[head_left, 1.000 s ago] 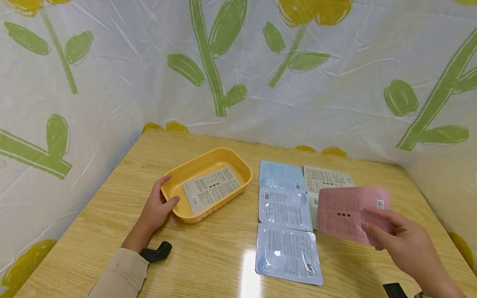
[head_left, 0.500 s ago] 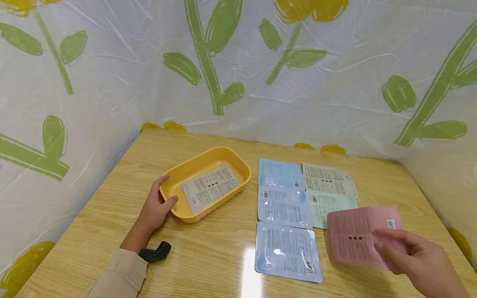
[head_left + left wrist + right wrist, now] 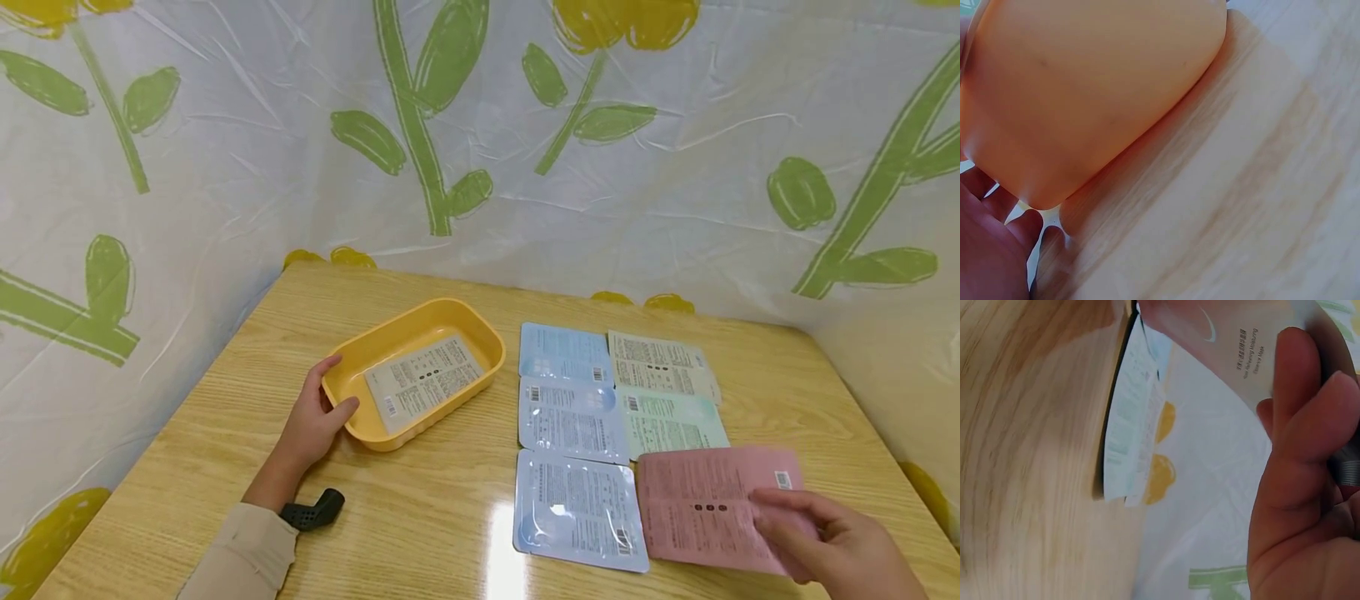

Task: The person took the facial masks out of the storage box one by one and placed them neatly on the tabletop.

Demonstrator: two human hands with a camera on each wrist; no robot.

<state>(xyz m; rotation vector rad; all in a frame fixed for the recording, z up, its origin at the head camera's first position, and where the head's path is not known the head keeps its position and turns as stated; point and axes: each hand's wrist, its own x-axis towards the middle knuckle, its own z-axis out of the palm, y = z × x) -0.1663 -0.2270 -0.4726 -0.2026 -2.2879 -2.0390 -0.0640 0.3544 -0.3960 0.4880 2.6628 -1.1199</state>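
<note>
My left hand [image 3: 313, 418] grips the near-left end of a yellow plastic basket [image 3: 397, 329], thumb over the rim; in the left wrist view the fingers touch its outer wall [image 3: 1091, 94]. A beige face mask packet [image 3: 426, 379] lies flat inside. My right hand [image 3: 840, 542] pinches the right edge of a pink face mask packet [image 3: 697, 533], its far-left corner beside the lower blue packet. In the right wrist view the pink packet [image 3: 1229, 337] is bent and tilted off the table at the hand's side. A green packet [image 3: 671, 421] lies just beyond it.
Three blue packets [image 3: 573, 417] form a column on the wooden table [image 3: 420, 517]. A beige packet [image 3: 660, 362] lies at the back right, next to the upper blue one. A flower-print curtain [image 3: 300, 167] hangs behind the table. A black wrist mount [image 3: 315, 510] sticks out by my left wrist.
My right hand has brought the pink packet down and nearer to me, from over the green packet to beside the lower blue one. My left hand stays on the basket.
</note>
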